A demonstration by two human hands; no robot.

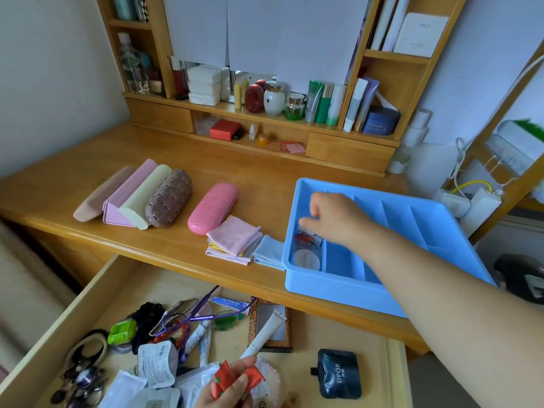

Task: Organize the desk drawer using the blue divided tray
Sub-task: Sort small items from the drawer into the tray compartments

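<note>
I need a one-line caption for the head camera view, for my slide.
Right hand reaches into the blue divided tray on the desk while left hand holds red packets over the open cluttered drawer.

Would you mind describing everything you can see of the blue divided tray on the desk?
The blue divided tray looks like smooth light-blue plastic, rectangular with rounded corners and raised walls, split by thin partitions into long compartments. It sits flat at the desk's front right edge, above the open drawer, beside a folded light-blue cloth. Its leftmost compartment holds a few small packets; the others visible look empty. The right hand reaches into it, its arm crossing the near wall.
</note>
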